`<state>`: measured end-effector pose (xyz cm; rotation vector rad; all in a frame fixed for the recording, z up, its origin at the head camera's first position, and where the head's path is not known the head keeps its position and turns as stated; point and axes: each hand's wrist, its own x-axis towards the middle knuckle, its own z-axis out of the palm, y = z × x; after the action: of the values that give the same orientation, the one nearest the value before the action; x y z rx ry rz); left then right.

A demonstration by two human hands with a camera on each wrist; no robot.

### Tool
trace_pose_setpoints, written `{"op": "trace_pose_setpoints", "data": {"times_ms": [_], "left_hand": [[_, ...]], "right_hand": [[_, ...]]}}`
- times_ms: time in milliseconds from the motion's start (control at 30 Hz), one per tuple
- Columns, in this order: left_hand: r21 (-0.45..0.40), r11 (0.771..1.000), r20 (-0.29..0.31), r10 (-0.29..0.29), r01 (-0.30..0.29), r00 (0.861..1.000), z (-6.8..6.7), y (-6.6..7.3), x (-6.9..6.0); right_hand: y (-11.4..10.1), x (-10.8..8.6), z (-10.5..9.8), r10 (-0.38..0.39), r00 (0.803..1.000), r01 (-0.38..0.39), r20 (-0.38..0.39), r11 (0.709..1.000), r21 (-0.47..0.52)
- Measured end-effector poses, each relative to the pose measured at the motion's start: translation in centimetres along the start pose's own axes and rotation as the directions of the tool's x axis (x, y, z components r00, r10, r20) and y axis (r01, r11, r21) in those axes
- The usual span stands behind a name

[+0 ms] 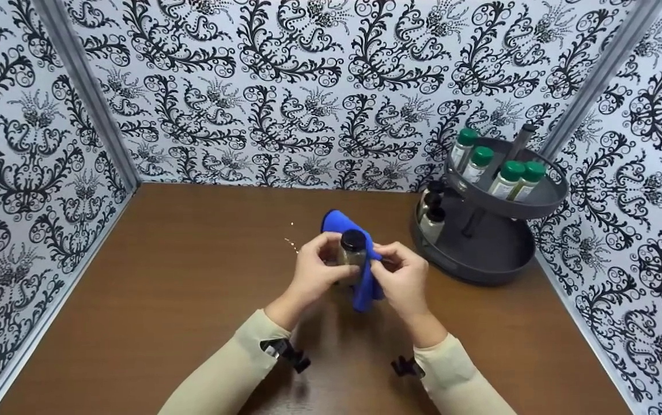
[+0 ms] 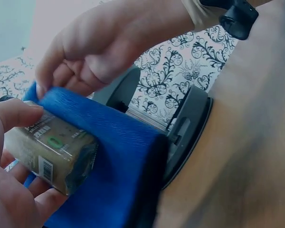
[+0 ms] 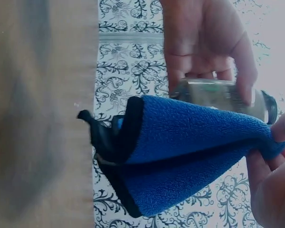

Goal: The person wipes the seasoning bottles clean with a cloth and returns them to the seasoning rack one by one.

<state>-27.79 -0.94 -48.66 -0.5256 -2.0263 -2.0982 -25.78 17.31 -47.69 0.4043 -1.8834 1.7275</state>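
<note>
A clear spice jar (image 2: pixel 57 147) with a black lid (image 1: pixel 354 239) is gripped by my left hand (image 1: pixel 316 268), thumb on one side and fingers on the other. It stands nearly upright above the table in the head view, with a printed label and barcode showing in the left wrist view. My right hand (image 1: pixel 403 276) pinches a blue cloth (image 3: pixel 194 147) with dark edging between thumb and fingers. The cloth hangs down right beside the jar, and part of it lies behind the jar.
A dark two-tier round rack (image 1: pixel 480 271) stands at the right. Several green-capped jars (image 1: pixel 506 178) sit on its upper tier, black-lidded jars (image 1: pixel 433 225) on the lower. Small pale crumbs (image 1: pixel 291 242) lie on the brown table (image 1: pixel 204 259), left of the hands. Patterned walls enclose the table.
</note>
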Motion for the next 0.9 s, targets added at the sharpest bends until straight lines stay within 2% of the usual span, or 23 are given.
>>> {"op": "trace_pose_setpoints", "data": {"times_ms": [167, 267, 400, 500, 600, 700, 800, 900], "left_hand": [[-0.031, 0.999, -0.046, 0.025, -0.026, 0.999, -0.9, 0.8, 0.3], [-0.027, 0.999, -0.052, 0.043, -0.045, 0.998, -1.3, 1.1, 0.5], [-0.019, 0.998, -0.01, 0.053, -0.054, 0.999, -1.2, 1.0, 0.6], [-0.017, 0.998, 0.024, 0.054, -0.054, 0.998, -0.8, 0.6, 0.4], [-0.022, 0.999, 0.043, 0.05, -0.049, 0.998, -0.2, 0.2, 0.2], [-0.025, 0.999, 0.059, 0.045, -0.043, 0.997, 0.3, -0.1, 0.1], [-0.009, 0.999, 0.062, 0.049, -0.049, 0.997, 0.6, -0.3, -0.1], [0.035, 0.997, 0.046, 0.065, -0.067, 0.997, 0.8, -0.4, -0.4]], "right_hand": [[0.6, -0.6, 0.6, 0.083, 0.994, -0.074, 0.072, 0.989, -0.129], [0.8, -0.8, 0.9, 0.112, 0.99, -0.095, 0.089, 0.98, -0.173], [0.6, -0.8, 0.9, 0.129, 0.991, -0.121, 0.042, 0.981, -0.15], [0.2, -0.6, 0.7, 0.125, 0.992, -0.125, -0.014, 0.99, -0.071], [-0.3, -0.3, 0.4, 0.08, 0.995, -0.079, -0.062, 0.997, 0.02], [-0.9, -0.1, 0.0, -0.008, 0.994, 0.018, -0.107, 0.996, 0.087], [-1.2, 0.0, -0.2, -0.074, 0.989, 0.086, -0.126, 0.991, 0.099], [-1.2, 0.0, -0.3, -0.072, 0.992, 0.077, -0.102, 0.996, 0.046]]}}
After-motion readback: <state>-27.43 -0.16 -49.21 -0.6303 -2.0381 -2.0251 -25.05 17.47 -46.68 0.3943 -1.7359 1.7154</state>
